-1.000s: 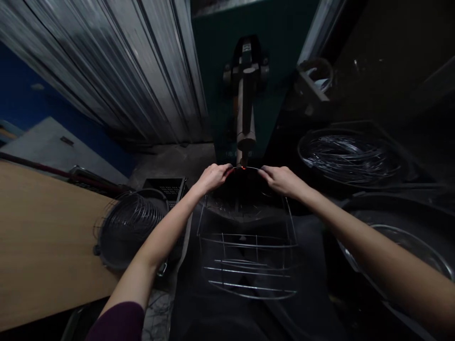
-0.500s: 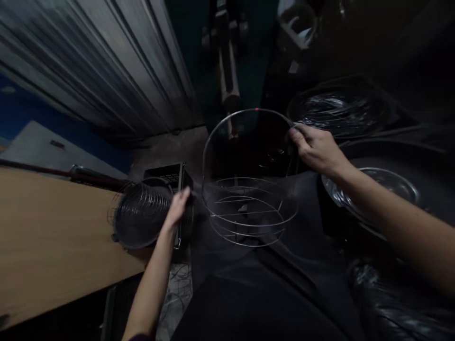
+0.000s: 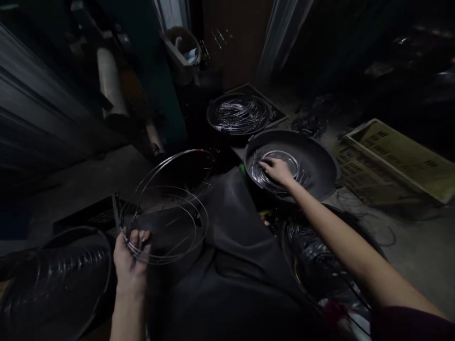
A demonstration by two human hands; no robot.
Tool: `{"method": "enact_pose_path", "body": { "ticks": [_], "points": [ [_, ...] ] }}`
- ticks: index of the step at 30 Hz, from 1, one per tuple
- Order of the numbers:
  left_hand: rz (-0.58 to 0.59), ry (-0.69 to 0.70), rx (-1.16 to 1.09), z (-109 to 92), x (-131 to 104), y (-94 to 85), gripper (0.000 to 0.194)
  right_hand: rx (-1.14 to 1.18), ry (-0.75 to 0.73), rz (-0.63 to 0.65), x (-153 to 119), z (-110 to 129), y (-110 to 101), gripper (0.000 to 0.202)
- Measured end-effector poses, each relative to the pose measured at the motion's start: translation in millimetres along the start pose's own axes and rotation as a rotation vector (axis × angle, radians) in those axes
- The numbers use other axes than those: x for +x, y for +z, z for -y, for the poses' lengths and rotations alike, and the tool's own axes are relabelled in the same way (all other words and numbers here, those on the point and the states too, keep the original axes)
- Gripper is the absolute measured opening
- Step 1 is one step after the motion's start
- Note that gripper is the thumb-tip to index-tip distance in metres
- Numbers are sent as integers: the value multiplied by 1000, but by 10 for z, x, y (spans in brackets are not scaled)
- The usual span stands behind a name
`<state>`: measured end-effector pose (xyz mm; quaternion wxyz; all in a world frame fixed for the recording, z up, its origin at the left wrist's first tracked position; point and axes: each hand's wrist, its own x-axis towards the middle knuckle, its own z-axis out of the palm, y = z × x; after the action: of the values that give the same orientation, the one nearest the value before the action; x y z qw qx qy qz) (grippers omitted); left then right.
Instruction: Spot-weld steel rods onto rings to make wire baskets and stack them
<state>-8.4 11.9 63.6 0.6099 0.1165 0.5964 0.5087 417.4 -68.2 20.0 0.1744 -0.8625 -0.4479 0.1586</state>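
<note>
My left hand (image 3: 133, 258) is closed round the lower edge of a wire frame (image 3: 201, 210) made of thin round metal rings with an arched hoop. The frame is tilted over my dark-covered lap (image 3: 231, 222). My right hand (image 3: 279, 171) reaches into a black basin (image 3: 316, 166), its fingers drawn together at the left side of a coil of thin metal wire pieces (image 3: 261, 177). Whether a piece is between those fingertips is too blurred to make out. A pale ring (image 3: 289, 157) shows in the same basin, partly behind the hand.
Behind stands another basin of loose wire pieces (image 3: 241, 116). At right is a yellow-green plastic crate (image 3: 401, 161); below my right arm, a container of dark wire (image 3: 309, 246). A big black tub with coiled wire (image 3: 64, 274) stands left. Machine parts (image 3: 112, 85) rise at upper left.
The view has turned right. The wire frame has passed from my right hand to my left, which was empty beside a stand. My right hand has moved into the basin.
</note>
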Motion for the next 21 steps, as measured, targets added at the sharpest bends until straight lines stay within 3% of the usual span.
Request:
{"method": "enact_pose_path", "body": {
  "ticks": [3, 5, 10, 14, 21],
  "points": [
    [42, 128, -53, 36, 123, 139, 24, -248, 235, 40, 239, -602, -12, 50],
    [76, 213, -73, 82, 194, 250, 25, -266, 260, 100, 324, -760, 36, 56],
    [25, 413, -86, 204, 310, 507, 27, -279, 194, 213, 275, -617, 167, 60],
    [17, 520, -130, 245, 459, 663, 23, -294, 219, 206, 258, -562, 214, 78],
    [1, 562, -173, 301, 633, 684, 30, -207, 382, 175, 263, -509, 201, 84]
  ]
}}
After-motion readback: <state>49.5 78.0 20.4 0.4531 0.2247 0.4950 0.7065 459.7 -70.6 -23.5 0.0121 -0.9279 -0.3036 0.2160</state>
